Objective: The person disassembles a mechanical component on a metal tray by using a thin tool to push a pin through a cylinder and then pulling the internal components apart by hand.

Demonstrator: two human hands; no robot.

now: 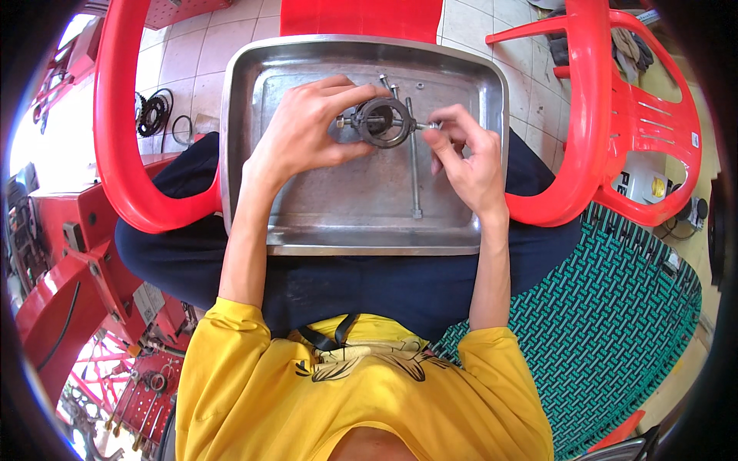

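A dark, blackish-grey metal ring-shaped clamp (389,143) is held up above the stainless-steel rectangular tray (361,250), toward its far side and right of the left hand. Its round opening faces the head camera, so the pale tray shows through part of it. The rim looks thick and dull, darker than anything else in the tray, and a blackish mass fills part of the opening on the left.

A thin, silvery metal bolt (422,125) runs crosswise through the ring, roughly level. At its left end sits a bright hexagonal piece (340,121), just beside the left hand; its right end sticks out past the rim toward the right hand.

The left hand (307,127) is clamped on the ring, index finger along the top and thumb underneath. The right hand (473,161) has thumb and index finger brought together at the bolt's right end, around a small shiny piece, too blurred to make out fully; its other fingers are curled.

Below, a long, slim grey metal rod (415,173) lies lengthwise on the tray floor, its widened end nearest the person. A shorter silvery hex-headed bolt (385,80) shows beyond the ring, partly hidden. The tray rests across the person's dark trousers (346,280).
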